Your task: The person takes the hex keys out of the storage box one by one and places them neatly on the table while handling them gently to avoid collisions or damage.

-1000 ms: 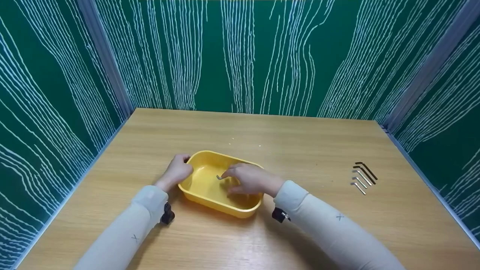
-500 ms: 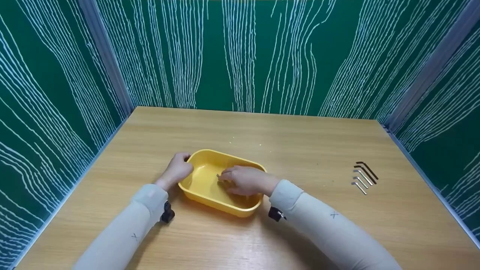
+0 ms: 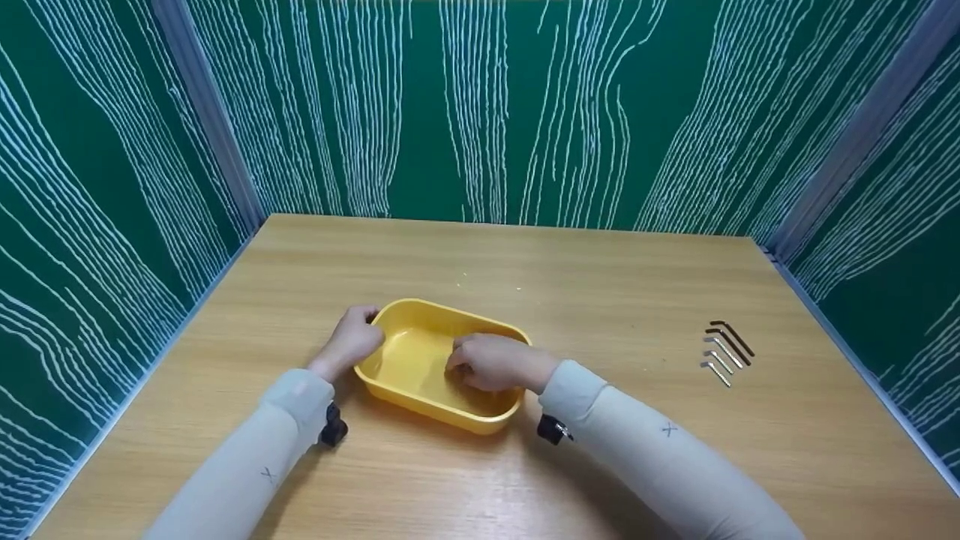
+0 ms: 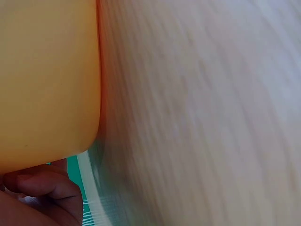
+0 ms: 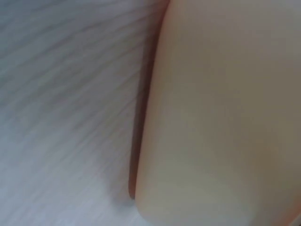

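A yellow plastic tub (image 3: 409,367) with rounded corners stands on the table, set at a slant. My left hand (image 3: 355,339) grips its left end by the rim; in the left wrist view the curled fingers (image 4: 51,188) lie against the tub's outer wall (image 4: 47,84). Down inside the tub, toward its right end, is my right hand (image 3: 495,362), its fingers curled. The small L-shaped hex key seen there earlier is hidden by that hand. The right wrist view shows only the tub's outside wall (image 5: 216,113) and tabletop.
To the right, several hex keys lie in a slanted row: dark ones (image 3: 739,341) at the back, silvery twisted ones (image 3: 720,374) in front. Tiny white specks dot the wooden table (image 3: 600,285) behind the tub. Green patterned walls (image 3: 420,112) enclose the table's back and sides.
My right hand first reached a little left to the small hex key in the tub, then its fingers curled in and the key went out of sight. The left hand stayed on the rim.
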A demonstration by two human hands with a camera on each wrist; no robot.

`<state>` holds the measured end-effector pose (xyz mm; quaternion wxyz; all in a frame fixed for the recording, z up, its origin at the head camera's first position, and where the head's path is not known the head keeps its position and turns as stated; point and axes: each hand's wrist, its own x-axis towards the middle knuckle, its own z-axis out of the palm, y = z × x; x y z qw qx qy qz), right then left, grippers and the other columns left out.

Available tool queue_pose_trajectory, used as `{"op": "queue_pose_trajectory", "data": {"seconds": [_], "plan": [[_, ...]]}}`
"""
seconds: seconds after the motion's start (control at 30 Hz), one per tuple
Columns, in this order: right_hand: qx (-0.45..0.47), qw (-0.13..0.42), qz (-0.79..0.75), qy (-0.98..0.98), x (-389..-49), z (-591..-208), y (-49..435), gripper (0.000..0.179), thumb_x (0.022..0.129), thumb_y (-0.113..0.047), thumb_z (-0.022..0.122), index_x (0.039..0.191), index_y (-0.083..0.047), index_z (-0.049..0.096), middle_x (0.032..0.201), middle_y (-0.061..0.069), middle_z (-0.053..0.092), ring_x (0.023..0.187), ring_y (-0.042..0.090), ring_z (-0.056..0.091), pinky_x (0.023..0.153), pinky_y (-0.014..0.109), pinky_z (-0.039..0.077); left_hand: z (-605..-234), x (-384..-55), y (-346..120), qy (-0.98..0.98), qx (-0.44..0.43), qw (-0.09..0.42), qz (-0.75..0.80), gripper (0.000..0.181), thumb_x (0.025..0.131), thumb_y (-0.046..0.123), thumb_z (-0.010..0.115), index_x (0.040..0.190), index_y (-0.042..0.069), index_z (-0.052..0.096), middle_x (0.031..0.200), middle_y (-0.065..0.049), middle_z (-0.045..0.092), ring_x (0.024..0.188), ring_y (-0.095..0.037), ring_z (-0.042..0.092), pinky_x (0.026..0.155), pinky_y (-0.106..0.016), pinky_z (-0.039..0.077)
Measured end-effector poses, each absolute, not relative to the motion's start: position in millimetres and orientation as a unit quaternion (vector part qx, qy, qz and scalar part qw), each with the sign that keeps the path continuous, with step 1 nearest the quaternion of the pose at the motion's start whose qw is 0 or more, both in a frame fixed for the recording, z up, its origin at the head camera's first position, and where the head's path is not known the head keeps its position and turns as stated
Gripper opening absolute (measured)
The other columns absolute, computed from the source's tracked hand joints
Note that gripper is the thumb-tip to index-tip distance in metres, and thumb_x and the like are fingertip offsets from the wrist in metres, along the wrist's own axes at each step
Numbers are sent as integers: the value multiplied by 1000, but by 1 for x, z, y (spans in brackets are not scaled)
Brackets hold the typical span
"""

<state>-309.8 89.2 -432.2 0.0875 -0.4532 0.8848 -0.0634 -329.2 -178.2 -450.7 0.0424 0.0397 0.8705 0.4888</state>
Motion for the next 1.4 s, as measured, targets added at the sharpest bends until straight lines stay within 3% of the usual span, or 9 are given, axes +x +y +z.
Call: {"op": "queue_pose_trajectory", "data": {"seconds": [0.23,0.53,0.73,0.9,1.17,1.4], "plan": [[-452,105,-86,882,-312,-430,89,22,96,8,64,98,-7,79,88,4,64,82,18,53,76,28,44,-451,-330,-178,866,40,52,496,45,92,-2,45,128,-6,71,113,-17,69,95,-23,61,83,-27,50],[-401,137,-125,897,-314,-430,91,25,96,7,67,107,-9,83,95,4,73,85,17,59,75,25,46,-450,-330,-176,862,31,53,504,43,93,-3,47,128,-6,70,115,-19,69,97,-23,62,85,-28,52],[-389,141,-132,901,-311,-430,92,21,92,8,69,100,-9,79,82,-2,61,77,14,54,67,23,42,-450,-330,-177,863,33,58,501,43,93,-3,46,128,-5,70,116,-18,69,97,-23,61,85,-29,52],[-394,111,-145,901,-312,-430,95,11,90,4,72,91,-6,74,75,-2,55,68,13,51,61,24,38,-451,-330,-176,860,34,54,507,43,92,-4,46,126,-5,71,114,-17,69,96,-22,61,85,-28,50],[-404,63,-156,899,-309,-424,100,13,91,-1,72,101,-4,80,91,6,72,81,17,59,75,31,53,-451,-329,-177,865,44,45,497,38,91,-4,46,119,-6,72,104,-14,68,87,-20,60,77,-26,50],[-358,79,-197,909,-304,-415,108,25,94,3,67,114,-3,80,106,13,76,90,23,63,89,42,61,-451,-329,-178,870,50,38,489,41,90,-3,46,122,-7,71,107,-16,69,90,-20,60,80,-26,49]]}}
